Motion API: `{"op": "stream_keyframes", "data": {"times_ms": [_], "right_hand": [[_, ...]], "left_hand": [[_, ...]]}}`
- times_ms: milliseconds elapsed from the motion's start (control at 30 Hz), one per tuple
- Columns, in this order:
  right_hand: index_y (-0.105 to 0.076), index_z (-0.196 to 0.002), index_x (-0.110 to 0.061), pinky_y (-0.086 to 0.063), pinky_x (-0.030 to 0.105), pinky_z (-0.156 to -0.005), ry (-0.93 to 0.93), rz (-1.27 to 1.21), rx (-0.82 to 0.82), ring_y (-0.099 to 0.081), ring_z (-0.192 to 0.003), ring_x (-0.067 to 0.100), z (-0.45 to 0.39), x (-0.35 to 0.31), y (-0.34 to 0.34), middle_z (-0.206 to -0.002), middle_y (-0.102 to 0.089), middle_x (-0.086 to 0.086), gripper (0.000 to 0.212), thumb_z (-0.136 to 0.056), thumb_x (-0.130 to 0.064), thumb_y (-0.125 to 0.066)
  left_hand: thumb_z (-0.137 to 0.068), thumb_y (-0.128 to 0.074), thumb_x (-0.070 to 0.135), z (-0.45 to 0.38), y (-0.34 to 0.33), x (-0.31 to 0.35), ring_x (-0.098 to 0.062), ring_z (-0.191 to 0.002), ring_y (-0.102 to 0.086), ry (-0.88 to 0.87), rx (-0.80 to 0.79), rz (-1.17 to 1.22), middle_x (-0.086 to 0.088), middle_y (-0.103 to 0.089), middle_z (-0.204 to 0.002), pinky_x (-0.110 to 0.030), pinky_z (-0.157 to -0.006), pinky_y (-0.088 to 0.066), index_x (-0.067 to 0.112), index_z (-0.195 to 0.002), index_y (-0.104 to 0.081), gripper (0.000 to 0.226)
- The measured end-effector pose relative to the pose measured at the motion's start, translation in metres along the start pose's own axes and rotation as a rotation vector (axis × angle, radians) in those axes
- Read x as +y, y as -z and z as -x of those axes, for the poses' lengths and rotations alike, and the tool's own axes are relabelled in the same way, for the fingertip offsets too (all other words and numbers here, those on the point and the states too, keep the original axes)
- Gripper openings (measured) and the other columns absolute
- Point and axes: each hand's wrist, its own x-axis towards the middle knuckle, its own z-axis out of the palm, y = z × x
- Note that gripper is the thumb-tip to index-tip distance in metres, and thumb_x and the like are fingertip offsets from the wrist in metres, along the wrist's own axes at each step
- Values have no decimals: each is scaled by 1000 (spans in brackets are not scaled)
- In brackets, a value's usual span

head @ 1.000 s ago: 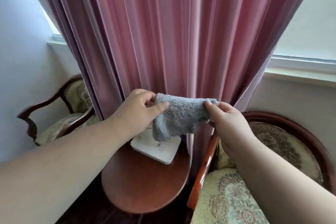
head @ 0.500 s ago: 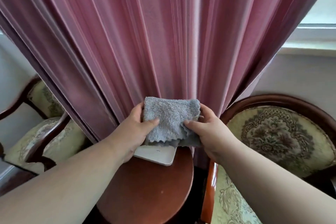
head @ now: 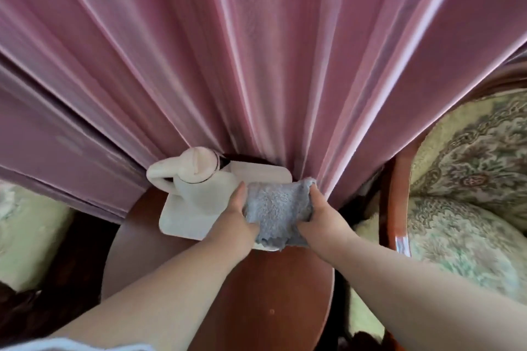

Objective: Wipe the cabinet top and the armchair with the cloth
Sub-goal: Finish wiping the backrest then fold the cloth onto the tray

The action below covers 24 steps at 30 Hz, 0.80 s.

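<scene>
A fluffy grey cloth (head: pixel 276 211) is folded between both my hands, held just above the round reddish-brown cabinet top (head: pixel 273 293). My left hand (head: pixel 235 221) pinches its left edge and my right hand (head: pixel 320 222) grips its right edge. The cloth hangs over the front right corner of a white square tray (head: pixel 182 218) that sits on the cabinet top. An armchair (head: pixel 467 188) with floral upholstery and a dark red wooden frame stands to the right, close to my right arm.
A cream-white jug (head: pixel 194 179) with a handle stands on the tray, just left of my left hand. A pink curtain (head: pixel 256 51) hangs behind the cabinet top and touches its back. A second floral armchair (head: pixel 31 236) shows at the far left.
My view has tilted down and moved closer. Both hands brought the cloth lower, down over the tray, and folded it smaller. The jug has come into sight.
</scene>
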Motion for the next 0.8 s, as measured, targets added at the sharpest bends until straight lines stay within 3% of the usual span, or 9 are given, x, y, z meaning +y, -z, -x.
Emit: {"op": "stream_keyframes", "data": {"times_ms": [67, 133, 233, 300, 367, 467, 600, 700, 800], "right_hand": [[-12, -151, -37, -45, 24, -73, -13, 23, -15, -59, -92, 16, -35, 4, -20, -125, -60, 8, 85, -83, -12, -57], [-11, -152, -32, -42, 24, -76, -29, 59, -16, -58, -104, 22, -65, 8, -37, -135, -54, 10, 83, -86, -12, -57], [-10, -153, -28, -44, 28, -86, -71, 98, 15, -54, -119, 29, -100, 17, -62, -141, -50, 13, 82, -89, -13, -58], [-11, -153, -26, -45, 33, -92, -57, 140, 50, -53, -121, 30, -118, 21, -74, -142, -50, 14, 78, -90, -15, -56], [-15, -153, -24, -45, 35, -93, -56, 176, 100, -55, -119, 30, -131, 22, -82, -139, -52, 13, 73, -92, -18, -54], [-32, -146, -30, -41, 39, -103, -196, 94, 220, -52, -123, 28, -144, 20, -86, -140, -53, 4, 64, -88, -42, -55], [-31, -137, -26, -44, 48, -97, -60, 533, 271, -48, -117, 38, -138, 13, -88, -135, -37, 11, 62, -84, -28, -62], [-15, -149, -26, -24, 50, -112, 138, 699, 219, -20, -137, 34, -139, 10, -94, -156, -13, 7, 68, -90, -34, -48], [-5, -154, -21, 1, 56, -116, 117, 906, -34, 4, -148, 24, -149, 14, -103, -164, -2, 2, 69, -94, -31, -37]], "left_hand": [[-81, -64, 13, -38, -3, -13, -12, -87, -66, -43, 10, -5, 8, -53, -127, -23, -70, -51, 53, -145, -7, 94], [-82, -62, 10, -66, -8, -26, -18, -103, -57, -149, 24, -104, -3, -54, -130, -31, -91, -46, 47, -141, -20, 81], [-80, -56, 6, -96, -18, -45, -27, -113, -48, -291, 46, -401, -10, -47, -127, -33, -93, -41, 39, -135, -39, 67], [-77, -52, 5, -110, -27, -50, -32, -123, -43, -275, 18, -493, -10, -38, -134, -38, -101, -41, 33, -137, -43, 67], [-80, -52, 8, -118, -37, -52, -35, -133, -33, -207, -2, -556, -11, -26, -146, -40, -108, -32, 25, -144, -34, 68], [-86, -55, 15, -125, -48, -49, -34, -144, -16, -126, -55, -621, -13, -4, -160, -38, -116, -19, 19, -152, -17, 76], [-87, -57, 21, -125, -50, -42, -37, -141, -22, -122, -58, -663, -15, 19, -160, -41, -113, -25, 26, -148, -21, 71], [-92, -49, 22, -126, -52, -39, -37, -147, -6, -264, -12, -748, -16, 18, -161, -43, -117, -18, 23, -152, -9, 73], [-92, -44, 16, -138, -54, -49, -32, -149, 12, -326, -152, -853, -14, 15, -162, -41, -119, 0, 15, -153, 10, 81]]}}
